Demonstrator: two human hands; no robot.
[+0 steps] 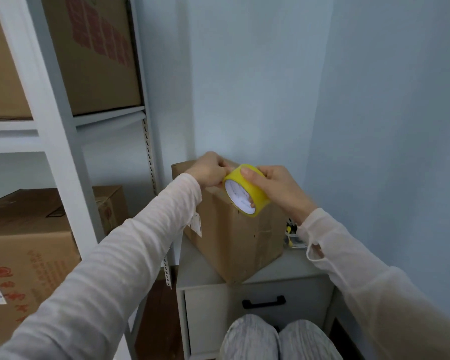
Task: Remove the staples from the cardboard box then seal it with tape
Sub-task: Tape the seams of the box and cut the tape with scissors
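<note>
One yellow tape roll, one cardboard box, two hands.
The right hand clamps its fingers on the roll above the box top, core facing the camera; the left hand pinches its rim. The box sits on the cabinet, long axis running away.

**Single head cam, wide-angle**

One view, worn on the person's head, facing forward and tilted down. It sits close, with arms extended. The left hand and right hand meet on the tape roll near frame centre. Beyond the fingers: wall. Below them: cardboard box, cabinet, knees. Left of them: shelf rack, its uprights leaning.
</note>
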